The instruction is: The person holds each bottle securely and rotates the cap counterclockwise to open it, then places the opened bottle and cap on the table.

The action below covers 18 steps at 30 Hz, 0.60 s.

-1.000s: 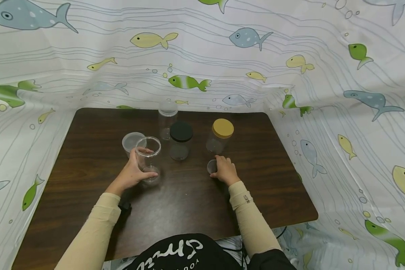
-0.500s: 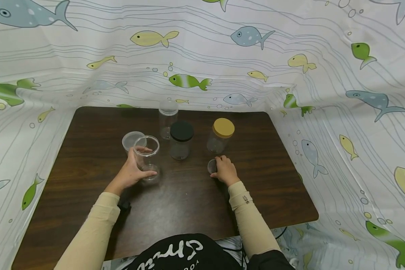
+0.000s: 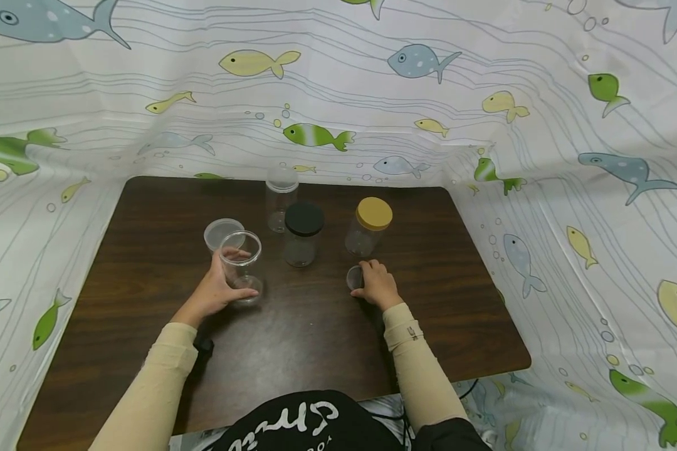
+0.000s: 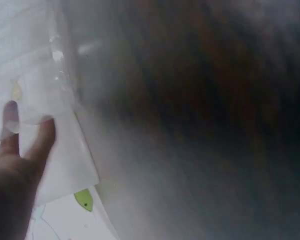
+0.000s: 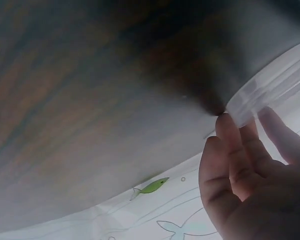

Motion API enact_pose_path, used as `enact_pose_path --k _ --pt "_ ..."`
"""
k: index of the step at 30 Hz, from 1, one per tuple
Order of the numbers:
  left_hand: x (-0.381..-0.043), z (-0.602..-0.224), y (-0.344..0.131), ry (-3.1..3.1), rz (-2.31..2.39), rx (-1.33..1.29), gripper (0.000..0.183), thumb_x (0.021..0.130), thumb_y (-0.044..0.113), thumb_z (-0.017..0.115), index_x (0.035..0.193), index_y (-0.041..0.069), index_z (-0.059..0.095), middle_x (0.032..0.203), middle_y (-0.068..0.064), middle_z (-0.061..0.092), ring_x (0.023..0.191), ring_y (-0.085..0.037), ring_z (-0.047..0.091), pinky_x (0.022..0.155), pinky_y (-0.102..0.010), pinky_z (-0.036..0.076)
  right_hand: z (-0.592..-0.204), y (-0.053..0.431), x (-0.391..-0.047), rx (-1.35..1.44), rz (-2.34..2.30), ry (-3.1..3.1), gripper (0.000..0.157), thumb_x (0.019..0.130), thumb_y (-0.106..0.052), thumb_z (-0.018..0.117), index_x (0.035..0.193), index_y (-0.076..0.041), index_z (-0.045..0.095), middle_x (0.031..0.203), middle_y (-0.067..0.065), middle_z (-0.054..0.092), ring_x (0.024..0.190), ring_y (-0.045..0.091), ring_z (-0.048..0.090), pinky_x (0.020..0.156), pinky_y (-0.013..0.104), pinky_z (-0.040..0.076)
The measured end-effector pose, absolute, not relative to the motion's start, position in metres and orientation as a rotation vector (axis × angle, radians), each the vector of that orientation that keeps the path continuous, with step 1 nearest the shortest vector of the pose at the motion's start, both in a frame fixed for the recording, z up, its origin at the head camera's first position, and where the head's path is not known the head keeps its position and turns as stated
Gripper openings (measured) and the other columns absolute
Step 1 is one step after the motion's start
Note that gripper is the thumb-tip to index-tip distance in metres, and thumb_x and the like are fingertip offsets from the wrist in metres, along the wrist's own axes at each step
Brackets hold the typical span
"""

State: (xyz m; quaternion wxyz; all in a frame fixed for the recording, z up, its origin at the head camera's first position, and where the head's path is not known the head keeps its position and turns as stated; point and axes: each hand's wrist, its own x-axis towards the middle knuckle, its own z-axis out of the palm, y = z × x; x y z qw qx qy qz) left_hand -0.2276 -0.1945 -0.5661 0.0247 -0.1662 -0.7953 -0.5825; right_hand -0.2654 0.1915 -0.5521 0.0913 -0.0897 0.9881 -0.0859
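Observation:
In the head view my left hand [image 3: 215,290] grips an uncovered clear jar [image 3: 251,268] around its side, with the thumb near the base. The left wrist view has my fingers [image 4: 46,135] against the jar's transparent wall [image 4: 32,60]. Farther right, my right hand [image 3: 379,285] pinches a small round clear lid [image 3: 353,278] by its edge. The lid's rim [image 5: 280,75] lies at the fingertips in the right wrist view. Part of the lid is hidden behind that hand.
Just behind the left hand stands a tub with a frosted lid [image 3: 223,230]. A tall clear jar [image 3: 281,203], a black-lidded jar [image 3: 303,220] and a yellow-lidded jar [image 3: 373,215] stand toward the back of the brown table [image 3: 293,351]. A fish-print sheet [image 3: 338,81] surrounds it.
My left hand has shifted slightly left and toward me, carrying the clear jar with it. The right hand and the small lid have stayed in place.

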Motion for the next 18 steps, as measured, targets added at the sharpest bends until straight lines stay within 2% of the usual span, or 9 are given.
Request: enact_pose_path --k 2,4,6,7,8,10,12,15,18 --pt "-0.2279 -0.5665 -0.1946 -2.458 -1.792 -0.536 0.097 0.067 0.001 0.094 0.137 -0.002 0.027 0.141 -0.021 0.05 0.123 -0.034 0.054 0.103 -0.008 0.024 -0.5517 0.1931 -0.2652 -0.252 -0.286 2.917 0.084 0.083 -0.039 0.085 0.149 -0.004 0.046 0.143 0.021 0.049 0.129 0.039 0.049 0.098 0.054 0.047" --pt "-0.2275 -0.5657 -0.1942 -2.468 -1.788 -0.546 0.095 0.068 0.002 0.094 0.137 -0.001 0.029 0.141 -0.021 0.051 0.105 -0.031 0.064 0.101 -0.009 0.026 -0.5516 0.1946 -0.265 -0.236 -0.322 2.895 0.086 0.085 -0.038 0.084 0.151 -0.003 0.042 0.146 0.022 0.046 0.132 0.04 0.046 0.099 0.056 0.046" --pt "-0.227 -0.5645 -0.1933 -2.49 -1.767 -0.538 0.094 0.068 0.003 0.094 0.137 -0.001 0.03 0.141 -0.02 0.051 0.094 -0.029 0.066 0.1 -0.01 0.028 -0.5528 0.1959 -0.2653 -0.221 -0.343 2.876 0.088 0.086 -0.038 0.082 0.154 -0.003 0.037 0.149 0.022 0.043 0.135 0.041 0.042 0.102 0.056 0.044" --pt "-0.2267 -0.5638 -0.193 -2.5 -1.761 -0.532 0.094 0.069 0.004 0.094 0.137 0.0 0.03 0.141 -0.02 0.052 0.093 -0.028 0.066 0.1 -0.011 0.028 -0.5535 0.1965 -0.2654 -0.215 -0.352 2.87 0.089 0.087 -0.038 0.082 0.155 -0.003 0.036 0.15 0.022 0.041 0.137 0.041 0.04 0.103 0.056 0.043" --pt "-0.2267 -0.5639 -0.1928 -2.512 -1.75 -0.524 0.093 0.069 0.005 0.094 0.137 0.0 0.031 0.141 -0.019 0.052 0.099 -0.029 0.065 0.1 -0.012 0.029 -0.554 0.197 -0.2653 -0.209 -0.36 2.864 0.09 0.087 -0.038 0.081 0.156 -0.003 0.034 0.151 0.022 0.04 0.138 0.041 0.039 0.104 0.057 0.042" --pt "-0.2271 -0.5645 -0.1929 -2.533 -1.718 -0.504 0.094 0.068 0.007 0.095 0.137 0.001 0.032 0.14 -0.018 0.053 0.111 -0.03 0.06 0.101 -0.017 0.031 -0.5546 0.1975 -0.2651 -0.204 -0.371 2.86 0.09 0.088 -0.038 0.081 0.156 -0.003 0.033 0.152 0.022 0.039 0.139 0.04 0.038 0.105 0.057 0.042" --pt "-0.2272 -0.5648 -0.1929 -2.563 -1.677 -0.478 0.093 0.068 0.009 0.095 0.138 0.002 0.033 0.14 -0.016 0.054 0.111 -0.029 0.058 0.101 -0.026 0.035 -0.555 0.1976 -0.2648 -0.205 -0.382 2.862 0.088 0.088 -0.038 0.08 0.155 -0.003 0.034 0.152 0.021 0.039 0.139 0.04 0.037 0.105 0.056 0.041" --pt "-0.2272 -0.5649 -0.1931 -2.604 -1.629 -0.449 0.093 0.069 0.011 0.095 0.138 0.003 0.034 0.139 -0.015 0.054 0.096 -0.026 0.062 0.097 -0.04 0.039 -0.5553 0.1974 -0.2641 -0.217 -0.396 2.87 0.085 0.089 -0.037 0.08 0.153 -0.002 0.038 0.15 0.021 0.04 0.138 0.04 0.037 0.104 0.056 0.042" --pt "-0.2267 -0.5645 -0.1931 -2.64 -1.602 -0.427 0.093 0.07 0.012 0.095 0.138 0.004 0.033 0.139 -0.015 0.055 0.083 -0.021 0.063 0.094 -0.048 0.041 -0.556 0.1973 -0.2636 -0.227 -0.398 2.866 0.083 0.089 -0.036 0.079 0.153 -0.002 0.038 0.15 0.022 0.04 0.138 0.04 0.037 0.103 0.056 0.043"
